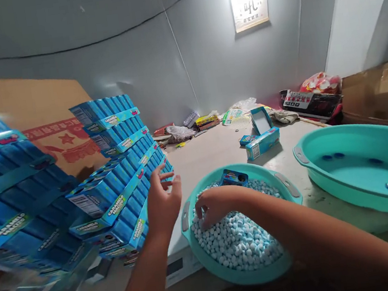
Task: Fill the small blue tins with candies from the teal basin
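My right hand (216, 204) reaches into a turquoise basin (218, 277) of small round white and pale blue candies (244, 244). Its fingers curl down onto the candies near the basin's left side, with the fingertips partly hidden among them. A dark blue box (234, 178) lies on the candies by the far rim, just beyond that hand. Raised left of the basin, my left hand (165, 197) has its fingers apart and nothing visible in them. Close behind it rise stacked blue display boxes (111, 176) packed with small cartons.
On the right stands a second turquoise basin (357, 180) with several blue round pieces inside. A light blue open box (263, 143) sits beyond the first basin. More blue boxes (11, 205) tower at left before a large cardboard carton (44, 108). Wrappers and packages (207, 120) line the wall.
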Tool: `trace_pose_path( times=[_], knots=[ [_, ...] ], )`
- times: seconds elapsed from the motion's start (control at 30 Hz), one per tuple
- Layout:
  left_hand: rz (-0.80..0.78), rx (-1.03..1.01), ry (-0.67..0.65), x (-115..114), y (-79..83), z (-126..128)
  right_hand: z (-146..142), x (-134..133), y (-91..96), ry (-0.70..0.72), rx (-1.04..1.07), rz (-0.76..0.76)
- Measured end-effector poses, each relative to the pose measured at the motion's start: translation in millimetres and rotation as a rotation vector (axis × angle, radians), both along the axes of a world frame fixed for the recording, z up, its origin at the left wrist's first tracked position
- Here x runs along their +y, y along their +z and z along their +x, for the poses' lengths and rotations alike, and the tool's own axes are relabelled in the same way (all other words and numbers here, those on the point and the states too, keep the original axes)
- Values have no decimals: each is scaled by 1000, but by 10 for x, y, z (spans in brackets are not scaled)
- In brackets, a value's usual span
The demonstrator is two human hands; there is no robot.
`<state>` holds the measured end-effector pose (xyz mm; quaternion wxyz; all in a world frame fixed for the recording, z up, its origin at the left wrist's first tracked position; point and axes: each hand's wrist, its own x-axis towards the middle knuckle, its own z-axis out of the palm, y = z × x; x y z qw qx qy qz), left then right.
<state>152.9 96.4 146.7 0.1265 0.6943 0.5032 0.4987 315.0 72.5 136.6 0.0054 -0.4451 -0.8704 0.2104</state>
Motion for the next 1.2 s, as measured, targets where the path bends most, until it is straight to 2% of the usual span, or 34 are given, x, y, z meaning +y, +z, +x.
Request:
trace_pose_path(
  times=[0.07, 0.1, 0.17, 0.23, 0.3, 0.4, 0.47, 0.53, 0.67, 0.73, 0.9, 1.03, 1.2],
  knots=[
    [-156, -87, -103, 120, -309, 60, 22, -33, 58, 37, -34, -16],
    [-230, -95, -184, 190, -412, 70, 29, -48, 82, 52, -42, -22],
    [-333, -85, -338, 315, -493, 67, 34, -73, 114, 73, -51, -25],
    [-357, -70, -462, 399, -425, 67, 24, -89, 132, 87, -68, -21],
    [-328, -9, -611, 446, -278, 108, 7, -97, 144, 78, -87, -30],
    [-373, 222, -866, 486, -78, 266, -14, -103, 157, 51, -120, -59],
    [-468, 370, -971, 503, -31, 402, -14, -106, 157, 47, -135, -71],
    [-479, 440, -957, 501, -49, 518, -6, -109, 144, 44, -118, -94],
    [-305, 404, -834, 437, -81, 605, -11, -117, 121, 24, -113, -115],
    [-275, 454, -884, 414, -19, 623, -31, -123, 129, 21, -155, -94],
    [-570, 692, -1191, 458, 209, 903, -41, -112, 129, -21, -142, -137],
    [-715, 851, -1220, 500, 207, 1166, 12, -88, 70, -70, -59, -175],
    [-725, 891, -1256, 514, 176, 1161, -24, -115, 34, -84, 55, -171]
  ],
)
